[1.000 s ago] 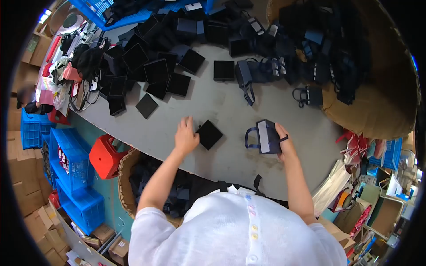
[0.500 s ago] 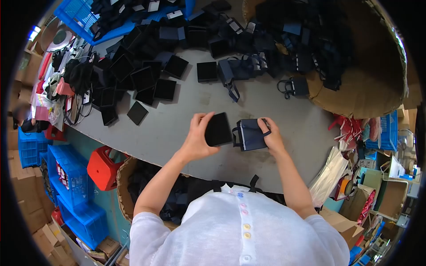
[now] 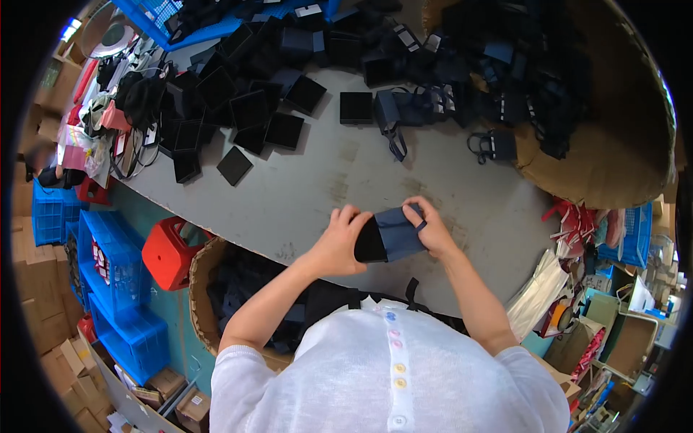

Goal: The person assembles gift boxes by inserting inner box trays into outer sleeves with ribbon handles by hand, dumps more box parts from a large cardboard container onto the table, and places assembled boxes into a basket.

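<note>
My left hand is closed around a black box, its thumb near the lower edge and fingers over the top. My right hand grips a small navy gift bag at its right end, with a dark loop by the fingers. Box and bag meet end to end above the table's near side; whether the box's edge is inside the bag's mouth, I cannot tell. Farther off lie a single black box and a navy bag with a handle.
Black boxes are heaped at the left of the grey table. A large cardboard carton full of dark bags lies at the right. A blue crate stands at the back, a red stool at the left.
The black box and the navy bag, apart or barely touching before, are now pressed together. Both hands have come closer and slightly lower, and the view has shifted.
</note>
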### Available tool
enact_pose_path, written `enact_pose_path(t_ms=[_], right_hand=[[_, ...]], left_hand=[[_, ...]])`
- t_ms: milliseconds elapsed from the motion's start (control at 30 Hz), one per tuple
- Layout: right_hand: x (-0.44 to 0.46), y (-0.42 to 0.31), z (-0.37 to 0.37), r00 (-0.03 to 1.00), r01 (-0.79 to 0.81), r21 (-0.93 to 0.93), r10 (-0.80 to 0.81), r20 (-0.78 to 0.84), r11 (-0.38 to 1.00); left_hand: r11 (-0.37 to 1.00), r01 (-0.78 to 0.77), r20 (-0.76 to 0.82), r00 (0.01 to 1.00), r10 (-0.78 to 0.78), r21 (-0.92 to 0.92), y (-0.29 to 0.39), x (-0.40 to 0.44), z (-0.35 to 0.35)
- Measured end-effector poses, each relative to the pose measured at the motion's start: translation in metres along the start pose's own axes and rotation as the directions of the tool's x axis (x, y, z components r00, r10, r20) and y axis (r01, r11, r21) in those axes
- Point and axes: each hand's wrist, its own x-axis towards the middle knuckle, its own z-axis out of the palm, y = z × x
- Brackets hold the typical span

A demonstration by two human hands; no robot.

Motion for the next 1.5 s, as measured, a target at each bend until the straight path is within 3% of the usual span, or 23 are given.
enact_pose_path(t_ms=[167,233,300,367,400,467,500,533,567,600,667,733,800,867,900,933,1000,1067,1167,1300,1400,1467,1500], right_hand=[[0.006,0.002,0.019,0.989,0.108,-0.130,-0.093,0.119,0.986],[0.010,0.018,0.038,0.997,0.036,-0.036,-0.033,0.064,0.999],[-0.002,0.030,0.083,0.979,0.205,-0.182,-0.199,0.052,0.962],[0.000,0.025,0.099,0.950,0.139,-0.015,-0.129,0.284,0.990],[-0.002,0.001,0.101,0.841,0.267,-0.092,-0.185,0.508,0.959],[0.029,-0.036,0.086,0.453,0.490,-0.358,0.119,0.883,0.794],[0.061,-0.036,0.078,0.601,0.707,-0.468,-0.101,0.793,0.530],[0.100,-0.033,0.070,0.626,0.776,-0.597,-0.362,0.691,0.203],[0.144,-0.045,0.064,0.645,0.636,-0.761,-0.628,0.436,0.125],[0.171,-0.068,0.061,0.690,0.507,-0.846,-0.666,0.283,0.166],[0.216,-0.088,0.052,0.782,0.294,-0.952,-0.595,0.188,0.086],[0.240,-0.080,0.042,0.843,0.292,-0.941,-0.511,0.170,0.169],[0.238,-0.074,0.034,0.925,0.177,-0.887,-0.379,0.003,0.426],[0.238,-0.034,0.017,0.941,0.203,-0.594,-0.323,-0.102,0.779],[0.196,-0.047,0.025,0.988,0.000,-0.170,-0.026,-0.149,0.985],[0.143,-0.058,0.039,0.960,-0.245,0.284,0.272,-0.059,0.927],[0.093,-0.025,0.039,0.950,-0.309,0.535,0.284,0.131,0.786],[0.046,-0.005,0.045,0.916,-0.390,0.564,0.366,0.162,0.728],[-0.016,-0.018,0.063,0.955,-0.258,0.679,0.288,0.071,0.688],[-0.022,-0.020,0.038,0.974,-0.226,0.418,0.206,0.094,0.880],[-0.024,-0.028,0.032,0.958,-0.287,0.387,0.259,0.126,0.876],[-0.026,-0.041,0.031,0.954,-0.292,0.223,0.268,0.133,0.930],[-0.027,-0.048,0.033,0.982,0.179,-0.198,-0.187,-0.025,0.964]], left_hand=[[0.994,0.012,-0.144,0.989,-0.027,-0.105,-0.009,-0.013,0.004],[0.856,-0.128,-0.510,0.843,-0.172,-0.500,-0.020,-0.007,0.010],[0.840,-0.091,-0.489,0.844,-0.220,-0.536,-0.022,-0.008,0.021],[0.810,-0.008,-0.503,0.787,-0.356,-0.586,-0.030,-0.019,0.029],[0.864,0.054,-0.536,0.764,-0.358,-0.501,-0.042,-0.036,0.029],[0.844,0.192,-0.394,0.817,-0.420,-0.501,-0.059,-0.085,0.009],[0.876,0.296,-0.327,0.843,-0.428,-0.381,-0.065,-0.113,0.002],[0.903,0.411,-0.241,0.870,-0.430,-0.125,-0.080,-0.144,0.001],[0.810,0.579,-0.215,0.807,-0.550,0.099,-0.075,-0.165,-0.002],[0.688,0.701,-0.241,0.712,-0.660,0.190,-0.071,-0.176,0.000],[0.746,0.657,-0.368,0.724,-0.584,0.107,-0.073,-0.175,0.005],[0.821,0.565,-0.400,0.735,-0.548,-0.086,-0.068,-0.153,0.013],[0.874,0.475,-0.392,0.788,-0.474,-0.102,-0.059,-0.128,0.023],[0.908,0.378,-0.285,0.863,-0.417,-0.184,-0.053,-0.098,0.040],[0.910,0.321,-0.245,0.890,-0.385,-0.263,-0.053,-0.079,0.054],[0.901,0.268,-0.202,0.915,-0.349,-0.341,-0.049,-0.060,0.068],[0.688,0.179,-0.203,0.877,-0.436,-0.703,-0.025,-0.018,0.086],[0.737,-0.070,-0.499,0.778,-0.381,-0.672,-0.020,0.018,0.107],[0.827,-0.261,-0.760,0.590,-0.272,-0.498,0.009,0.037,0.069],[0.816,-0.410,-0.724,0.690,-0.015,-0.408,0.006,0.030,0.063],[0.892,-0.360,-0.698,0.713,0.074,-0.273,0.004,0.026,0.055],[0.846,-0.372,-0.688,0.725,0.009,-0.382,-0.004,0.032,0.061],[0.895,-0.327,-0.707,0.707,0.020,-0.302,-0.006,0.032,0.061]])
